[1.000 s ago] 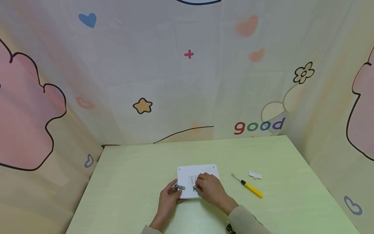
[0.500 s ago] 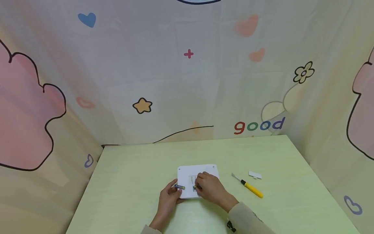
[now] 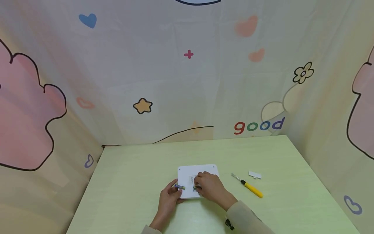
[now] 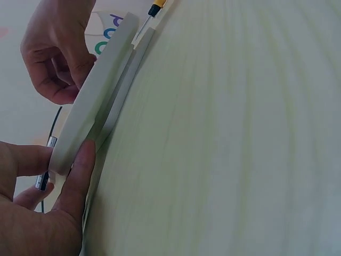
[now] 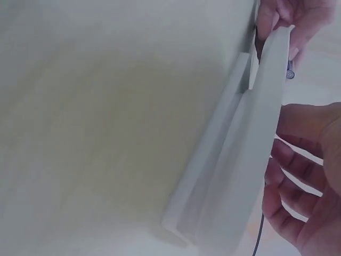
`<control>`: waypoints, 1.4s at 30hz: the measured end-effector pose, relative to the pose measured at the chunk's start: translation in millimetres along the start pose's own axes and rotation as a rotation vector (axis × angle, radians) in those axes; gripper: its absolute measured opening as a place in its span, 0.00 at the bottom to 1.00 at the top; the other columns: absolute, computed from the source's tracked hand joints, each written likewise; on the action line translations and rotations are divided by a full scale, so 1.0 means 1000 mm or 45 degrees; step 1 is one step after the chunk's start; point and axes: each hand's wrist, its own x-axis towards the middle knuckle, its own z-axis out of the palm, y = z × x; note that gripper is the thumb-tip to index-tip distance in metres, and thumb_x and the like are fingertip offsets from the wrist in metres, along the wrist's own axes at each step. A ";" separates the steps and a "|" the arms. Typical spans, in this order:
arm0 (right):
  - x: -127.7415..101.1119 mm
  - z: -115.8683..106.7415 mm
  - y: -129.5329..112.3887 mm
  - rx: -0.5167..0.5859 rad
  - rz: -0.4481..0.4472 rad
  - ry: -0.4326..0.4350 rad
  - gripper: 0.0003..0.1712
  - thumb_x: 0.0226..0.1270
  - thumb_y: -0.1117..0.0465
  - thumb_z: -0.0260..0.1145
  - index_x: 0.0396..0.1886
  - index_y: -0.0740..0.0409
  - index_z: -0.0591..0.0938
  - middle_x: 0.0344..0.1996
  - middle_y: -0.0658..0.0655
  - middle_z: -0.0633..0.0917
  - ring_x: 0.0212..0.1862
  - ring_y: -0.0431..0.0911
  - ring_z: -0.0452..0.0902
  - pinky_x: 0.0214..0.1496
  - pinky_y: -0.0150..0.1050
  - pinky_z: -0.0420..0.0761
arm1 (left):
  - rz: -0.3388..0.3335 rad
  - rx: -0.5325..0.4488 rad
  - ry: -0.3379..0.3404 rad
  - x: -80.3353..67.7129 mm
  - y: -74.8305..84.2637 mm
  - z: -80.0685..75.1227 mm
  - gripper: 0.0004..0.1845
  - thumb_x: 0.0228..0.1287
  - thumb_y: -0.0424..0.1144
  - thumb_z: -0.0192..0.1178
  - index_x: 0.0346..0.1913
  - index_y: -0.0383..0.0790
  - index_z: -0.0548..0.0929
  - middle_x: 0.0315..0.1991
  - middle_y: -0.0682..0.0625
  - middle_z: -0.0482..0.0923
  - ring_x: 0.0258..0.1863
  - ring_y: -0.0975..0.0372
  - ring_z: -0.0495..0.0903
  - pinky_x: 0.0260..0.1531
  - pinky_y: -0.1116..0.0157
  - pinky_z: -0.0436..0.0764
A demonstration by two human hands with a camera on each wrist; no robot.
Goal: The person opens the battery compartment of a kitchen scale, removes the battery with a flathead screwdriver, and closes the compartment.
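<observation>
A flat white case [image 3: 184, 175] with small round holes in its far corners faces back-up in the head view. My left hand [image 3: 168, 200] grips its near left edge, thumb and finger on opposite sides in the left wrist view. A small battery [image 3: 180, 187] also sits between the left fingers, its end showing in the right wrist view [image 5: 290, 70]. Over the case's middle, my right hand [image 3: 211, 188] curls its fingers round a second battery [image 3: 196, 187] at a rectangular slotted recess [image 3: 191, 178]. The right fingers hide most of that battery and part of the recess.
A screwdriver [image 3: 252, 189] with a yellow handle lies on the pale green table [image 3: 131, 182], right of the case. Beyond it is a small white cover [image 3: 255, 175] with a tab. A small black object [image 3: 229, 224] shows beside the right sleeve. A printed curtain [image 3: 175, 81] surrounds the table.
My right fingers have shifted slightly over the recess, and a bit more of the battery beneath them shows. The left hand and the case stay put.
</observation>
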 end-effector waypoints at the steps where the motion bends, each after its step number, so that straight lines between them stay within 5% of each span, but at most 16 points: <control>1: 0.001 -0.001 0.000 0.000 0.001 -0.016 0.09 0.50 0.56 0.76 0.28 0.45 0.82 0.30 0.43 0.82 0.32 0.40 0.75 0.26 0.33 0.76 | -0.001 -0.004 0.001 0.000 0.000 0.000 0.31 0.64 0.26 0.58 0.71 0.33 0.67 0.46 0.36 0.77 0.37 0.59 0.84 0.38 0.62 0.88; 22: -0.013 -0.010 0.011 0.074 -0.012 0.065 0.06 0.57 0.56 0.73 0.35 0.47 0.86 0.34 0.44 0.85 0.38 0.39 0.79 0.39 0.35 0.83 | -0.019 -0.023 0.004 -0.003 0.001 0.000 0.31 0.65 0.26 0.58 0.71 0.35 0.67 0.47 0.37 0.77 0.37 0.59 0.84 0.40 0.61 0.88; 36: -0.026 -0.034 0.040 0.023 0.125 0.031 0.08 0.56 0.56 0.75 0.35 0.48 0.86 0.33 0.44 0.83 0.35 0.38 0.76 0.38 0.33 0.83 | -0.027 -0.003 0.027 0.000 0.001 0.000 0.31 0.64 0.28 0.59 0.71 0.37 0.68 0.49 0.34 0.78 0.36 0.58 0.85 0.38 0.60 0.88; 42: -0.033 -0.040 0.056 0.008 0.115 0.112 0.08 0.53 0.59 0.76 0.32 0.48 0.85 0.31 0.44 0.83 0.34 0.38 0.77 0.33 0.33 0.81 | -0.021 -0.011 0.015 -0.002 0.001 0.001 0.32 0.63 0.27 0.59 0.71 0.35 0.67 0.49 0.34 0.77 0.36 0.58 0.85 0.38 0.60 0.89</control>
